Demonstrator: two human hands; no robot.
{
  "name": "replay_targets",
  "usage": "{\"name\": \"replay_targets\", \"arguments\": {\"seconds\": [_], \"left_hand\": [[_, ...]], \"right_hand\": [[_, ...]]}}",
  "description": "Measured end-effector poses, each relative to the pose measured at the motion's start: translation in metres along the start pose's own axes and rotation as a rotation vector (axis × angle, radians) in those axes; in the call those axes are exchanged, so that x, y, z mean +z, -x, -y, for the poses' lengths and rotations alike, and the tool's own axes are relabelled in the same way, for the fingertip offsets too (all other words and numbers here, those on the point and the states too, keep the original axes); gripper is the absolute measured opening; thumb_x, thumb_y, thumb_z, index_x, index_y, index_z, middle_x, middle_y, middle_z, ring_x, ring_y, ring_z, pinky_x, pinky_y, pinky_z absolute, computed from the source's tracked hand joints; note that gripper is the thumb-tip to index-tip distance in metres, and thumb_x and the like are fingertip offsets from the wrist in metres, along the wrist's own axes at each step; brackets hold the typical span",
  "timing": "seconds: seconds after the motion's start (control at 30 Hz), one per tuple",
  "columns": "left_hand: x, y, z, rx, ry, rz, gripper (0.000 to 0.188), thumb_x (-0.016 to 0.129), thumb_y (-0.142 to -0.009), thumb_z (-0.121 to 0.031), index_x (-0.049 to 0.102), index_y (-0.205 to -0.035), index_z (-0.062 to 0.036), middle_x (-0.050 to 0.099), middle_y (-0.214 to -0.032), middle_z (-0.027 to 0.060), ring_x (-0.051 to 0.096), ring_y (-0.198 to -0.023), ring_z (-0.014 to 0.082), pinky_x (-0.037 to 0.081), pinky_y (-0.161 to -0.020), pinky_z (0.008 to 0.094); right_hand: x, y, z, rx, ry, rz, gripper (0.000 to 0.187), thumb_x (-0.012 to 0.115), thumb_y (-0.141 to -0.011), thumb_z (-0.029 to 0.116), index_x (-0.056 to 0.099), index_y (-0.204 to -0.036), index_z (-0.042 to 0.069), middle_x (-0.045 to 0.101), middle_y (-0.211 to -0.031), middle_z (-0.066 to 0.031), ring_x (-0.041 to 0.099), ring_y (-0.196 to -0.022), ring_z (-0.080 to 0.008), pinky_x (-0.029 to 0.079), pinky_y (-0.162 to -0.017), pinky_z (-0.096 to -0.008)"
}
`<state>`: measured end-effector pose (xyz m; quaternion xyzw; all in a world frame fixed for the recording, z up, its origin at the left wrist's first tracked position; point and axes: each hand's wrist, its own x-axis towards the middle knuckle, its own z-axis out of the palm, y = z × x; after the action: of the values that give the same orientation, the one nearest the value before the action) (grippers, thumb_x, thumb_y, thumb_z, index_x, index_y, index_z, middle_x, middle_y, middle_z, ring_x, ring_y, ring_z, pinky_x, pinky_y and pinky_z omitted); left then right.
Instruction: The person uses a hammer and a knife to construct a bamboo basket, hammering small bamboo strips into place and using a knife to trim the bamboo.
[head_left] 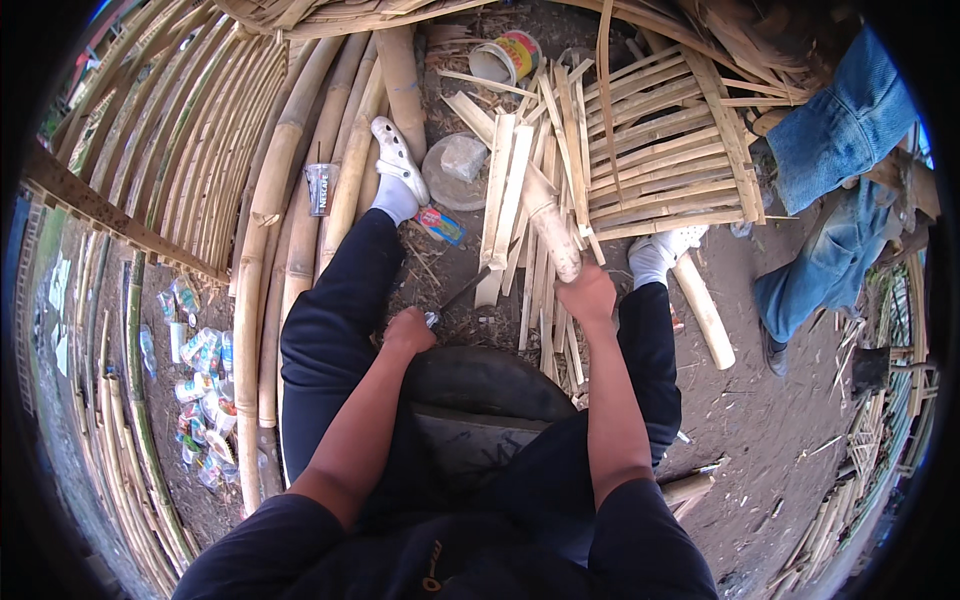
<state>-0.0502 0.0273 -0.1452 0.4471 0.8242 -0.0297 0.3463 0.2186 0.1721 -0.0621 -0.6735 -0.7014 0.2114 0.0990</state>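
Observation:
My left hand (408,331) is closed round the handle of a knife; its dark blade (466,290) points away and to the right, the tip close to the split bamboo strips (505,195). My right hand (587,294) is closed at the near end of a thick round bamboo piece (550,225), which slants away to the left over the strips. Its fingers are partly hidden from above. Below and between the hands is a dark rounded block (485,385), close in front of my body.
Bamboo poles (285,185) lie along the left, with a plastic cup (320,188) on them. A slatted bamboo panel (665,145) lies ahead right, beside a person in blue jeans (830,250). A bucket (508,57), a stone (463,157) and plastic litter (207,400) are about.

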Motion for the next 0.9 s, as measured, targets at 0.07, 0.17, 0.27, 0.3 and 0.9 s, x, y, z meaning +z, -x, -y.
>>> {"name": "replay_targets", "arguments": {"seconds": [0.07,0.17,0.27,0.3,0.9], "left_hand": [[-0.001,0.001,0.001,-0.016,0.01,0.023,0.037,0.066,-0.072,-0.015,0.067,-0.105,-0.0004,0.064,-0.112,0.0225,0.062,-0.108,0.0346,0.05,-0.091,0.0426],[0.007,-0.005,-0.006,0.029,0.012,-0.019,0.032,0.064,-0.069,-0.013,0.068,-0.097,0.0019,0.065,-0.104,0.0246,0.064,-0.102,0.0365,0.051,-0.088,0.0436],[-0.004,0.012,-0.018,0.039,-0.051,0.013,0.034,0.065,-0.072,-0.016,0.067,-0.102,0.0009,0.065,-0.11,0.0226,0.063,-0.106,0.0346,0.051,-0.09,0.043],[-0.016,0.018,-0.016,0.024,-0.086,0.028,0.037,0.066,-0.074,-0.017,0.065,-0.107,-0.0003,0.064,-0.116,0.021,0.062,-0.11,0.0332,0.051,-0.092,0.0425],[0.007,0.002,-0.003,-0.102,0.008,0.112,0.046,0.071,-0.071,-0.019,0.063,-0.113,-0.0007,0.061,-0.121,0.0214,0.059,-0.114,0.0336,0.049,-0.095,0.0418]], "right_hand": [[-0.014,-0.002,0.013,-0.025,-0.169,-0.178,0.037,0.073,-0.063,0.02,0.063,-0.092,-0.002,0.067,-0.088,-0.0256,0.066,-0.087,-0.0395,0.053,-0.08,-0.0443],[0.021,-0.002,-0.021,-0.049,-0.363,-0.233,0.037,0.071,-0.065,0.018,0.062,-0.095,-0.002,0.067,-0.09,-0.0258,0.066,-0.089,-0.0402,0.053,-0.08,-0.0447],[0.056,0.023,-0.045,0.04,0.408,0.315,0.043,0.071,-0.068,0.021,0.063,-0.106,0.001,0.068,-0.103,-0.0185,0.066,-0.098,-0.0323,0.053,-0.085,-0.0398],[0.059,0.024,-0.039,0.047,0.376,0.327,0.043,0.071,-0.068,0.022,0.064,-0.106,0.002,0.068,-0.104,-0.0176,0.067,-0.098,-0.0312,0.053,-0.085,-0.0392],[0.005,0.011,0.008,-0.072,-0.34,-0.257,0.038,0.071,-0.065,0.019,0.06,-0.094,-0.003,0.067,-0.087,-0.0251,0.067,-0.084,-0.0394,0.053,-0.076,-0.0454]]}}
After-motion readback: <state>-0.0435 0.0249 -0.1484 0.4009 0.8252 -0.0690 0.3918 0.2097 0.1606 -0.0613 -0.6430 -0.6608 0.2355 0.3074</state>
